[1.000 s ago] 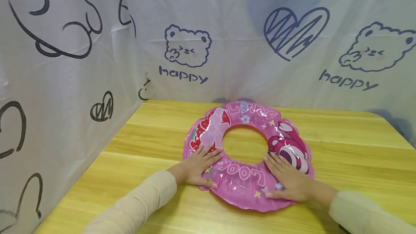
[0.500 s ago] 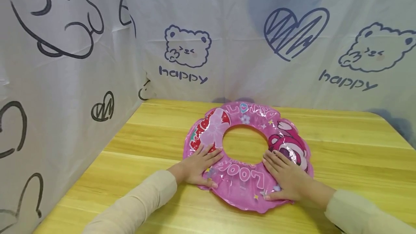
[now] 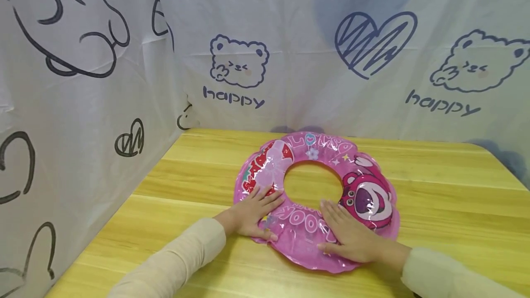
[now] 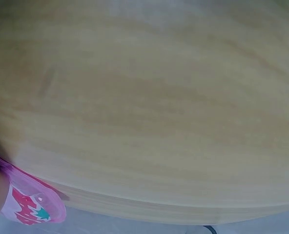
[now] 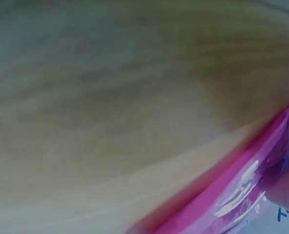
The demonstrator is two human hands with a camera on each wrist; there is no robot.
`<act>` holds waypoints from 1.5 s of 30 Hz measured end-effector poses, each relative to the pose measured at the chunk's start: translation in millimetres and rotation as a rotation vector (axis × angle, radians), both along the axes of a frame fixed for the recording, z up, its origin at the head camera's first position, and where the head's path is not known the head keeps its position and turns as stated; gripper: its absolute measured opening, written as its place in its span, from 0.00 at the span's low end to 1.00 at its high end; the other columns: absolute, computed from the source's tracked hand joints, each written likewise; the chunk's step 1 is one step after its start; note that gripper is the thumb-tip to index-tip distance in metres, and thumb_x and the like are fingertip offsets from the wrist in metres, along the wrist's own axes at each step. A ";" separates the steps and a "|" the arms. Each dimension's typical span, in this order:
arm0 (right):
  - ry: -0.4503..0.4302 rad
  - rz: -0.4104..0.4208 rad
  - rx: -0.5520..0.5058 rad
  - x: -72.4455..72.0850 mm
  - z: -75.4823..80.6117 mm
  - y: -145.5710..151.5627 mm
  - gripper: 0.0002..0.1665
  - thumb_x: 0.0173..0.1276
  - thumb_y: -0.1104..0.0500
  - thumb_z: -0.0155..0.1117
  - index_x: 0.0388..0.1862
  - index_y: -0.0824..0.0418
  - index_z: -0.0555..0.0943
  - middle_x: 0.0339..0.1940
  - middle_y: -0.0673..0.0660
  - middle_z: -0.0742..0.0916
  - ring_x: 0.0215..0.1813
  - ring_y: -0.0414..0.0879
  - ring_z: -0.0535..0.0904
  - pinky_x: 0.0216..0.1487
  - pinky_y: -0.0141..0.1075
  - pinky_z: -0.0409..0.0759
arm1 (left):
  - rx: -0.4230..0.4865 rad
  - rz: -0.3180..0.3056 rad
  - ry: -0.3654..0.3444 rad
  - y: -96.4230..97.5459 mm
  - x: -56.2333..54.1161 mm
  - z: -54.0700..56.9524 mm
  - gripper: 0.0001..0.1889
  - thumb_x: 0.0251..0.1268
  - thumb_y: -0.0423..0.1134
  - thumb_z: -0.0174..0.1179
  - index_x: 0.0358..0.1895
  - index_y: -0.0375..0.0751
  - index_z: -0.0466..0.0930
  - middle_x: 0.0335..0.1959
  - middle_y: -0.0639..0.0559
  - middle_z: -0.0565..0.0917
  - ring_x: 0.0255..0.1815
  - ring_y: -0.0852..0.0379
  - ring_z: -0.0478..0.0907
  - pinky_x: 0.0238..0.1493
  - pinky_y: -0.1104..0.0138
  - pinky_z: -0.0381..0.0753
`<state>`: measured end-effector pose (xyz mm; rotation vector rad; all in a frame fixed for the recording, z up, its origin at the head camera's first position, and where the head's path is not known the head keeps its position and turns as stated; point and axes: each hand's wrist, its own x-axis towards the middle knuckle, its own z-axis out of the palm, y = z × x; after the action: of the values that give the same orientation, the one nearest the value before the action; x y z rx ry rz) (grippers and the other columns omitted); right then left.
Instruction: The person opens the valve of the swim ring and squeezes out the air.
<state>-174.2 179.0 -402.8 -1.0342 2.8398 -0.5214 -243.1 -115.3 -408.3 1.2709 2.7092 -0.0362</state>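
A pink inflatable swim ring (image 3: 319,144) lies flat on the wooden table, printed with a bear face, strawberries and lettering. Its front edge looks soft and wrinkled. My left hand (image 3: 256,214) rests with spread fingers on the ring's left front side. On the front part, right of the middle, my right hand (image 3: 352,236) presses with straight fingers, covering some of the lettering. The left wrist view catches only a corner of the swim ring (image 4: 37,202) and a bit of the hand. In the right wrist view, shiny pink vinyl of the swim ring (image 5: 232,195) fills the lower right.
The yellow wood-grain table (image 3: 447,187) extends around the ring on all sides. White cloth (image 3: 302,72) with drawn bears and hearts hangs behind the table, and another white cloth (image 3: 91,100) hangs along its left side.
My right hand has slid leftward across the ring's front, uncovering the bear face and covering part of the lettering. The left hand has stayed in place.
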 end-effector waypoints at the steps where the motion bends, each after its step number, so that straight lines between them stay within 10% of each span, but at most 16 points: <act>1: 0.022 0.000 0.011 0.0 -2.0 -0.8 0.53 0.65 0.35 0.51 0.71 0.73 0.50 0.73 0.70 0.56 0.74 0.64 0.49 0.65 0.16 0.18 | 0.002 -0.001 0.001 -0.1 0.1 -0.2 0.50 0.54 0.70 0.50 0.75 0.49 0.41 0.77 0.51 0.42 0.77 0.44 0.33 0.74 0.48 0.36; 10: 0.098 -0.002 0.051 -2.7 -13.7 -4.2 0.54 0.63 0.33 0.51 0.70 0.72 0.54 0.73 0.70 0.56 0.74 0.67 0.48 0.67 0.22 0.16 | -0.006 -0.008 0.025 -1.9 -1.4 -1.8 0.50 0.55 0.70 0.50 0.75 0.49 0.39 0.77 0.52 0.41 0.77 0.45 0.31 0.74 0.49 0.34; 19: 0.366 0.027 0.354 2.8 4.5 -14.4 0.58 0.58 0.22 0.40 0.66 0.69 0.65 0.69 0.66 0.68 0.72 0.59 0.60 0.71 0.50 0.57 | 0.023 -0.018 0.008 -0.6 1.4 -0.4 0.50 0.54 0.70 0.50 0.75 0.47 0.41 0.77 0.49 0.43 0.76 0.43 0.35 0.74 0.47 0.37; 31: -0.003 -0.024 0.052 0.6 9.6 -51.4 0.46 0.71 0.38 0.42 0.72 0.71 0.51 0.74 0.68 0.54 0.76 0.63 0.45 0.74 0.53 0.48 | -0.001 -0.013 0.034 0.3 -0.6 -1.7 0.50 0.55 0.70 0.48 0.75 0.48 0.41 0.77 0.50 0.42 0.76 0.43 0.37 0.74 0.49 0.39; 45: 0.030 -0.028 0.184 2.3 7.1 -60.2 0.44 0.70 0.38 0.42 0.71 0.71 0.55 0.73 0.68 0.59 0.75 0.61 0.50 0.74 0.52 0.51 | -0.015 -0.015 0.043 -2.3 -1.6 -2.7 0.50 0.55 0.73 0.45 0.75 0.48 0.39 0.77 0.50 0.41 0.76 0.44 0.33 0.75 0.50 0.38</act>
<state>-171.9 118.8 -395.7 -0.9790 2.8656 -0.2423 -244.6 -117.6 -411.0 1.3018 2.7299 -0.0865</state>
